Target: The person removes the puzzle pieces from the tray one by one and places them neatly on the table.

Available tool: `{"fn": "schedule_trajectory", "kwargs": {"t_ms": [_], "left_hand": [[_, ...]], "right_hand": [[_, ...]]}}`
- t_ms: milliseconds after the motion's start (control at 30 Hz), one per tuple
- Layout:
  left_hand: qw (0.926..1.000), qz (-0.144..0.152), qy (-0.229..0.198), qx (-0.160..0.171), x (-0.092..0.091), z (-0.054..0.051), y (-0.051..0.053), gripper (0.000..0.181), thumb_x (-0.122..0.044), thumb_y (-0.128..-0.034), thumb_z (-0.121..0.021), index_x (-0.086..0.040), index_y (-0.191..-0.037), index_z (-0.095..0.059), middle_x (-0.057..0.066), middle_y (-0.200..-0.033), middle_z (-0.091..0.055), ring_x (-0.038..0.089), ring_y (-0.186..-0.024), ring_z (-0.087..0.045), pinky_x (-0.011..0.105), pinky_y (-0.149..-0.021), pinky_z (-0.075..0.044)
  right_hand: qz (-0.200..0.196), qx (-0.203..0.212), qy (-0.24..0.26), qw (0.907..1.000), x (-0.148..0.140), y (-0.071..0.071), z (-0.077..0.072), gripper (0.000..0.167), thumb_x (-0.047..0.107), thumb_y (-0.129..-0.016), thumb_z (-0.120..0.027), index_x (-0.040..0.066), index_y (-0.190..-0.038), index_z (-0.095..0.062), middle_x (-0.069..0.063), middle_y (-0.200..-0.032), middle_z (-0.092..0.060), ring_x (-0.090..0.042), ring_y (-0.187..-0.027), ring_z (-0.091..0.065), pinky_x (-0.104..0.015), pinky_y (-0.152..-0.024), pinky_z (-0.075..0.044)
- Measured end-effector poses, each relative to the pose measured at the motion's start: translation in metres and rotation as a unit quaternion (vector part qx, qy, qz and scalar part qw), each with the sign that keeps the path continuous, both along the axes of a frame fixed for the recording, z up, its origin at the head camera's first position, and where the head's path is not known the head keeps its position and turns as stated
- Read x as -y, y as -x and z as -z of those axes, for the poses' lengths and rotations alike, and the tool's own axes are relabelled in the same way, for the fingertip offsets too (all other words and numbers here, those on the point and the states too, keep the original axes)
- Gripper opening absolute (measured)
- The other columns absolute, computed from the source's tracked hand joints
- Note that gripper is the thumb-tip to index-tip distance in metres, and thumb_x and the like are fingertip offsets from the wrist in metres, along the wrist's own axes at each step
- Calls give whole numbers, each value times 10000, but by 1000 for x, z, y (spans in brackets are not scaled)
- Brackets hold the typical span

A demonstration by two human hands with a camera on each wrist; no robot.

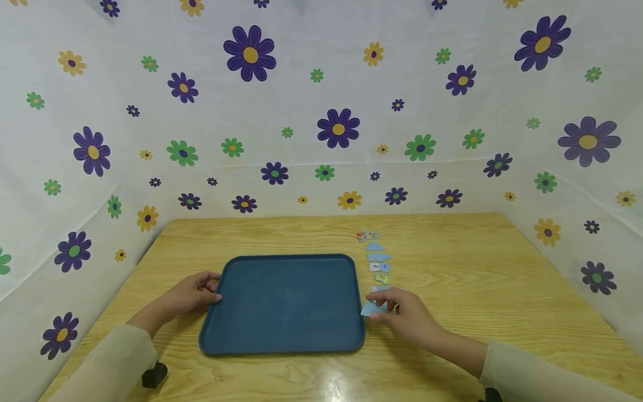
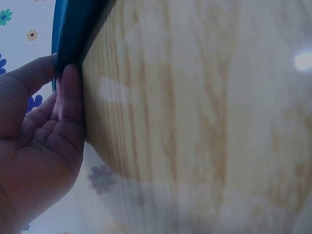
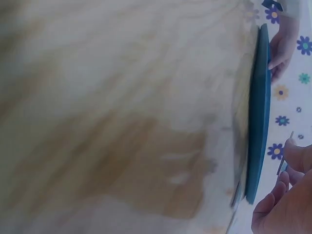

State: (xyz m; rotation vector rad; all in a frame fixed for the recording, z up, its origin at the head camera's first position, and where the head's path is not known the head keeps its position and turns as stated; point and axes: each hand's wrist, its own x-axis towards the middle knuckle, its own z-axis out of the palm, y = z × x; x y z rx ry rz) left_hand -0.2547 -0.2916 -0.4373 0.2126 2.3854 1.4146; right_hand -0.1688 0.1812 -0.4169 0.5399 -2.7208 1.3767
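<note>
A dark blue rectangular tray (image 1: 284, 304) lies on the wooden table. At its left edge my left hand (image 1: 193, 293) grips the rim, thumb on top and fingers underneath, as the left wrist view shows of the hand (image 2: 44, 131). My right hand (image 1: 409, 315) pinches a flat light blue puzzle piece (image 1: 370, 309) between thumb and fingers, beside the tray's right edge. Part of that piece is hidden behind the fingers. In the right wrist view the piece (image 3: 285, 161) shows nearly edge-on in the hand (image 3: 287, 200).
Several puzzle pieces form a column right of the tray: a multicoloured one (image 1: 368, 237), plain blue ones (image 1: 379, 257), one with a dark mark (image 1: 379, 267) and a yellow-green one (image 1: 382, 278). A flower-patterned cloth (image 1: 301, 111) encloses the table (image 1: 477, 268) behind and at both sides.
</note>
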Motion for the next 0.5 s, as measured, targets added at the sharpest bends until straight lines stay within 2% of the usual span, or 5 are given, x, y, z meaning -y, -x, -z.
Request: {"fn": "schedule_trajectory", "kwargs": {"t_ms": [167,300,500], "left_hand": [[10000,16,19,-11,0,0,0,621,-76,-911,-671,113,-1406,-347,123,-972,-498,231,-833,-530,353,-695,-507],[10000,20,63,-21,0,0,1,626,-76,-910,-672,119,-1406,-344,122,-977,-498,229,-839,-531,354,-700,-509],[10000,-11,82,-4,0,1,1,633,-70,-903,-676,125,-1404,-342,121,-979,-505,224,-842,-537,351,-705,-513]], "right_hand": [[104,184,-9,9998,-13,-7,1,290,73,-826,-759,13,-1105,-708,-20,-953,-643,-149,-775,-484,-238,-574,-413],[156,343,-95,9992,-21,-12,3,292,72,-826,-759,27,-1109,-706,-16,-941,-629,-170,-787,-490,-246,-614,-430],[42,575,-74,9983,-31,-12,12,296,96,-836,-756,31,-1117,-693,-56,-1061,-656,-209,-896,-586,-263,-720,-492]]}}
